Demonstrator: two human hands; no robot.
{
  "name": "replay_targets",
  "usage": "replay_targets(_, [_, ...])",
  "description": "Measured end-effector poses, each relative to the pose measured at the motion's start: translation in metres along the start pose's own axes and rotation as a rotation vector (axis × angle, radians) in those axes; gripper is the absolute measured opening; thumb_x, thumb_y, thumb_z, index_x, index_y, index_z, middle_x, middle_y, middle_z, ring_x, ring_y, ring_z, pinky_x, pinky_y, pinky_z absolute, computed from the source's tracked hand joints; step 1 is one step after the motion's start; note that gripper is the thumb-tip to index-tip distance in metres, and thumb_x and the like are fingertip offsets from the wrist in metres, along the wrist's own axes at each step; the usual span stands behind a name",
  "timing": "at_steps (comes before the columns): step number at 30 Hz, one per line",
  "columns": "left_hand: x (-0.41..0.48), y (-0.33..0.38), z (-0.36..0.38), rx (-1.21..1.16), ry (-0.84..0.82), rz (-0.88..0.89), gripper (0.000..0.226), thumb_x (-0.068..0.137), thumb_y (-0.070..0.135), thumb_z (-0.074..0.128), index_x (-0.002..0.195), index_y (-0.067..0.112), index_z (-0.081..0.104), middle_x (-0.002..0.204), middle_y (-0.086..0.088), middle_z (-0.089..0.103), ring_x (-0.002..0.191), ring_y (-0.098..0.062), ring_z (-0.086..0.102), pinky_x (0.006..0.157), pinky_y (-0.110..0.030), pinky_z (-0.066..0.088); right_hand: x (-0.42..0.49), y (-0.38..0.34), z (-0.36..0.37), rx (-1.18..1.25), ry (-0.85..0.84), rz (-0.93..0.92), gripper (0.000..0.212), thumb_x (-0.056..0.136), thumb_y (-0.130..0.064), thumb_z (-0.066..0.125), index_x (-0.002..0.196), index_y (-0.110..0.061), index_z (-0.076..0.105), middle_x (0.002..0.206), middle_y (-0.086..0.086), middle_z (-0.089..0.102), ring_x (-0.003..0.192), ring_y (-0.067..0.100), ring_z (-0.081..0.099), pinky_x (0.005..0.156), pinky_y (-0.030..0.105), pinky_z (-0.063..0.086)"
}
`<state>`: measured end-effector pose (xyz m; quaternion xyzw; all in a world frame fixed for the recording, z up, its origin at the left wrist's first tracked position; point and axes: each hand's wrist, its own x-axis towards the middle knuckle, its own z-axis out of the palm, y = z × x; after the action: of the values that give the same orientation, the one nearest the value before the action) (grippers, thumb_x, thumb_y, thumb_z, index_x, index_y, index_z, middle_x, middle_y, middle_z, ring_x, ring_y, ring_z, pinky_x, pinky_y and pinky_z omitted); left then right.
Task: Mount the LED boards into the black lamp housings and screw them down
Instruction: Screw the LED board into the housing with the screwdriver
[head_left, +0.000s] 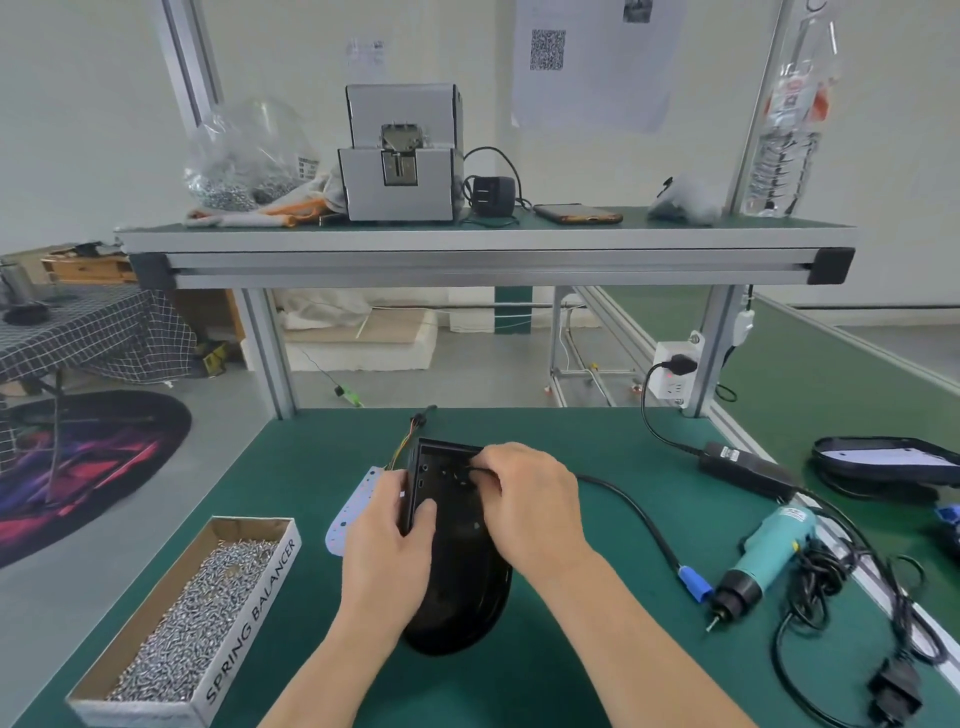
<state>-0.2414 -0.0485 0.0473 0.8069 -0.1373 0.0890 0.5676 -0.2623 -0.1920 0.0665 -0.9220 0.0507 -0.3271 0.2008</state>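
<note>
My left hand (387, 540) grips the black lamp housing (457, 571) — thumb inside, my right hand (530, 499) pinches the black cable (623, 499)

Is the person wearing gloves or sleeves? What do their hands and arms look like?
No gloves. The left hand and right hand are bare, with no rings or watch showing. The left arm and right arm are bare too, right down to the picture's bottom edge, so no sleeves are in view.
</note>
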Motion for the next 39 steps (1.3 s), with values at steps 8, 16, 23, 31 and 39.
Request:
replay_targets(8, [0.003,0.002,-0.006,0.127,-0.071,0.102,0.025,0.096,0.008,0.058,0.092,0.032,0.053,0.079,0.006,0.065,0.077,-0.013,0.058,0.073,-0.033,0.048,0.032,0.019,-0.013,0.334,-0.357,0.265,0.039,0.081,-0.02,0.081,0.115,-0.019,0.064,0.101,-0.007,0.069,0.095,0.012,0.064,0.081,0.026,0.048])
replay_targets(16, [0.003,0.003,-0.002,0.203,-0.056,0.187,0.018,0.095,0.009,0.058,0.098,0.026,0.055,0.072,0.01,0.062,0.073,-0.01,0.056,0.061,-0.019,0.042,0.032,0.011,-0.001,0.12,-0.312,0.124,0.02,0.083,-0.016,0.06,0.08,-0.023,0.042,0.074,-0.002,0.056,0.071,0.026,0.051,0.054,0.035,0.032])
replay_targets(23, [0.003,-0.003,-0.005,0.227,-0.065,0.207,0.018,0.094,0.008,0.061,0.102,0.024,0.056,0.074,0.013,0.062,0.072,-0.011,0.056,0.062,-0.015,0.042,0.036,0.014,0.001,0.072,-0.38,0.113,0.028,0.078,-0.012,0.059,0.073,-0.025,0.034,0.069,0.0,0.053,0.062,0.021,0.042,0.052,0.033,0.027])
replay_targets(31, [0.006,-0.004,-0.005,0.255,-0.045,0.22,0.015,0.096,0.012,0.059,0.104,0.024,0.054,0.076,0.013,0.064,0.068,-0.011,0.059,0.064,-0.034,0.049,0.039,0.015,0.004,0.121,-0.305,0.06,0.03,0.078,-0.009,0.064,0.071,-0.02,0.037,0.063,0.001,0.048,0.061,0.026,0.037,0.053,0.035,0.03])
replay_targets(39, [0.013,-0.015,-0.003,0.2,0.009,0.073,0.018,0.098,0.013,0.057,0.107,0.028,0.051,0.084,0.011,0.065,0.076,-0.003,0.06,0.063,-0.029,0.044,0.028,0.058,-0.032,0.71,-0.725,0.32,0.044,0.095,-0.042,0.066,0.137,-0.039,0.052,0.135,-0.017,0.055,0.126,-0.005,0.049,0.094,0.017,0.04])
